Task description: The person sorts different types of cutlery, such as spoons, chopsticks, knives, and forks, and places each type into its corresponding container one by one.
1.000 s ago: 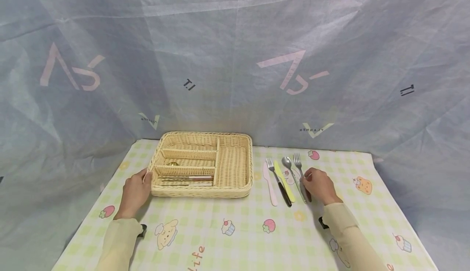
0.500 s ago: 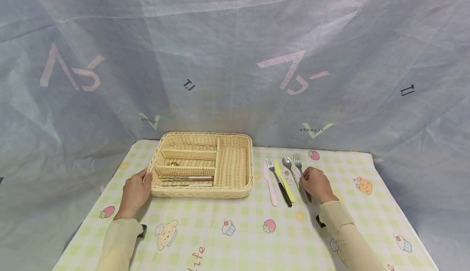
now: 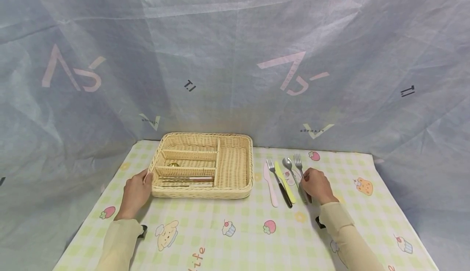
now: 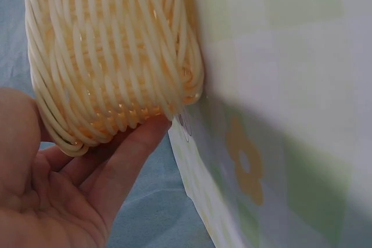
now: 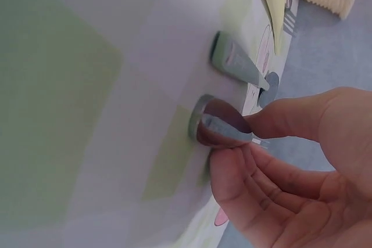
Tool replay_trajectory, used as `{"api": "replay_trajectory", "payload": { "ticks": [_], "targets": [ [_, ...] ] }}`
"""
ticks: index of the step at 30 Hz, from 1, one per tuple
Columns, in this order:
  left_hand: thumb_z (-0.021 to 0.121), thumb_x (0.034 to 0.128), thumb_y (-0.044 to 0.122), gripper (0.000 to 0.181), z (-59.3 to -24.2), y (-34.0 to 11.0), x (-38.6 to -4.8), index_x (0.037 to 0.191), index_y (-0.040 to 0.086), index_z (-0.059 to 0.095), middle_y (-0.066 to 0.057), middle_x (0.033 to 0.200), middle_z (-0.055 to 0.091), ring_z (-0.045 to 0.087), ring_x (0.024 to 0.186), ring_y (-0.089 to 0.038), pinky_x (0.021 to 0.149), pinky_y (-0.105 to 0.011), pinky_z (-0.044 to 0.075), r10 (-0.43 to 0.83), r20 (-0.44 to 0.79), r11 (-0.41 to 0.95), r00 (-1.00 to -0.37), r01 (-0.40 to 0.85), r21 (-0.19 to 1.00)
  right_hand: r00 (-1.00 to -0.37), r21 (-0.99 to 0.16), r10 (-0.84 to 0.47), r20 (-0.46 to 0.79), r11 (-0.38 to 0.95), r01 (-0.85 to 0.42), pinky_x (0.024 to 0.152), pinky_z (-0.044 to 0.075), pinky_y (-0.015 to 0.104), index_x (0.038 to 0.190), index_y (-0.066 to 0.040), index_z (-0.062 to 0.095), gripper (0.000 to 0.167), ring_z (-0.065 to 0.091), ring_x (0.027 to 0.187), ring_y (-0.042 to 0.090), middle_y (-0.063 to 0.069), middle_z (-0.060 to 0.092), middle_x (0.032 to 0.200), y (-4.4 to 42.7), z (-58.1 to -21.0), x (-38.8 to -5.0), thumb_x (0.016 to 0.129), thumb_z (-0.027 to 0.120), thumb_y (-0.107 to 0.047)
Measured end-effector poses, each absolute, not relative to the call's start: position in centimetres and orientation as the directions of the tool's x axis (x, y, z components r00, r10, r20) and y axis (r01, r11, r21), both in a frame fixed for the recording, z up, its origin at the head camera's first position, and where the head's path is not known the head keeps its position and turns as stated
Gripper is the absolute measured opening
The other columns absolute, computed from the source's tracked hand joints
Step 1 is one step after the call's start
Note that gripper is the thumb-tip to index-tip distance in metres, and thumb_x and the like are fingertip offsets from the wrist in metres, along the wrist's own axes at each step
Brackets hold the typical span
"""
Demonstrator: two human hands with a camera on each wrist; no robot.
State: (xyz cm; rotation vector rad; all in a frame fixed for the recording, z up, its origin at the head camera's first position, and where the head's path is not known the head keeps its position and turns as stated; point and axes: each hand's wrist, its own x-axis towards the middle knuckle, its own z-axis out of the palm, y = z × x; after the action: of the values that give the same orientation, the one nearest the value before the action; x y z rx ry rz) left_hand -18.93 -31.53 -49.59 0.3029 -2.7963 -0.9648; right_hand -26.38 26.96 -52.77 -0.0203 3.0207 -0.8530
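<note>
A woven basket (image 3: 231,161) with compartments stands at the back left of the table. My left hand (image 3: 135,193) grips its left front corner; in the left wrist view the thumb and fingers (image 4: 131,152) lie around the wicker (image 4: 110,45). My right hand (image 3: 318,185) pinches the brown-and-metal handle (image 5: 224,123) of the rightmost fork (image 3: 298,163), which lies on the cloth. Beside it, to the left, are a spoon (image 3: 287,163), a yellow-green knife (image 3: 286,183), a black-handled fork (image 3: 282,189) and a pink knife (image 3: 271,185).
Several pieces of cutlery (image 3: 200,178) lie in the basket's front compartment, and a gold-coloured piece (image 3: 174,164) in the one behind. A checked, printed cloth (image 3: 205,238) covers the table. A grey-blue curtain (image 3: 205,58) hangs behind it.
Over the last second my right hand has shifted very slightly to the left at the fork's handle. My left hand and the basket have stayed in place.
</note>
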Motion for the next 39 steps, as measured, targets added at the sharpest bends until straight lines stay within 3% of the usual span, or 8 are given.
{"api": "replay_trajectory", "payload": {
  "ticks": [20,27,33,39],
  "targets": [
    [0.043,0.1171,0.024,0.049,-49.5,-31.5,-18.7,0.153,-0.008,0.052,-0.037,0.126,0.068,0.064,0.118,-0.059,0.095,-0.072,0.050,-0.235,0.110,0.779,-0.966,-0.119,0.616,-1.000,-0.478,-0.003,-0.017,0.878,0.006,0.070,0.056,0.050,0.100,0.004,0.069,0.014,0.066,0.074,0.026,0.014,0.072,0.088,27.4,-52.5,-25.2,0.092,0.066,-0.007],
    [0.044,0.1165,0.022,0.048,-49.7,-31.4,-18.8,0.152,-0.008,0.053,-0.035,0.120,0.071,0.069,0.108,-0.052,0.092,-0.069,0.051,-0.239,0.124,0.781,-0.963,-0.115,0.614,-1.000,-0.477,-0.002,-0.022,0.879,0.008,0.070,0.056,0.050,0.099,0.003,0.070,0.013,0.067,0.075,0.027,0.014,0.072,0.089,27.6,-52.4,-24.9,0.090,0.067,-0.006],
    [0.044,0.1164,0.022,0.048,-49.8,-31.5,-18.8,0.152,-0.008,0.054,-0.036,0.128,0.068,0.065,0.118,-0.057,0.095,-0.071,0.050,-0.242,0.122,0.778,-0.963,-0.118,0.617,-1.000,-0.479,0.002,-0.030,0.878,0.016,0.070,0.056,0.049,0.098,0.002,0.070,0.011,0.066,0.075,0.026,0.013,0.073,0.089,27.8,-52.3,-24.3,0.091,0.068,-0.006],
    [0.044,0.1165,0.022,0.048,-49.8,-31.5,-18.8,0.153,-0.008,0.053,-0.036,0.127,0.068,0.066,0.116,-0.056,0.096,-0.071,0.050,-0.244,0.118,0.777,-0.963,-0.121,0.617,-1.000,-0.472,-0.012,-0.018,0.882,-0.002,0.063,0.053,0.045,0.098,0.001,0.070,0.011,0.062,0.069,0.022,0.011,0.070,0.087,27.9,-51.8,-23.9,0.091,0.069,-0.006]
  ]
}}
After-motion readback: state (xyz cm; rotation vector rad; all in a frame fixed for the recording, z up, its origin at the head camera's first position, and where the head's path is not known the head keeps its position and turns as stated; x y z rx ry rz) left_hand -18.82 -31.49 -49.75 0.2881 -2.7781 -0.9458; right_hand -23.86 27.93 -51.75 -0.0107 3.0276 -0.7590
